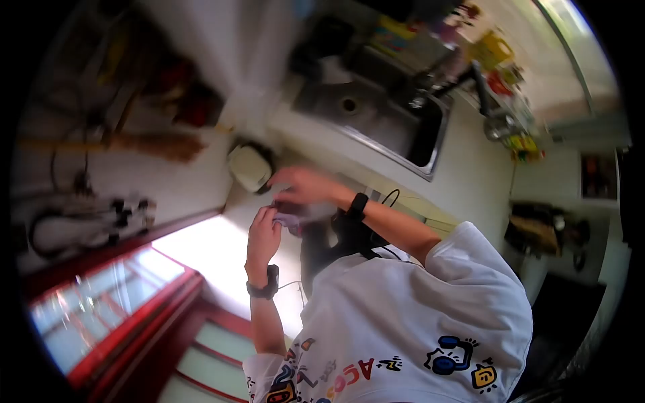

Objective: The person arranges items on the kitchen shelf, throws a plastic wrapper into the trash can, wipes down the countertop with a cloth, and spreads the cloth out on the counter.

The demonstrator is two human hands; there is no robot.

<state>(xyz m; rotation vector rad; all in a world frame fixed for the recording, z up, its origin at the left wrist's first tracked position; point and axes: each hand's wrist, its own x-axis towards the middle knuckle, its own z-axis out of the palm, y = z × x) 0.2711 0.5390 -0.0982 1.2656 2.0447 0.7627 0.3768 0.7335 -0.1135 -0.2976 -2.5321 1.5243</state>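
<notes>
My left hand [264,233] is raised in front of my body, its fingers closed on a small, soft, pale purple-grey piece that looks like a cloth [289,220]. Just above and beside it, my right hand [306,186] reaches across from the right, smeared by motion. The right fingers are bent down toward the cloth, but whether they touch it I cannot tell. Dark bands like watches sit on both wrists. Part of the cloth is hidden behind the fingers and blurred.
Beyond my hands stands a cream-coloured bin-like container [250,166]. A steel sink [396,138] with a dark faucet [481,91] is set in the counter [474,161]. A broom [158,146] lies at the left, near a red-framed door [191,285]. Bottles and packets crowd the sink's back edge.
</notes>
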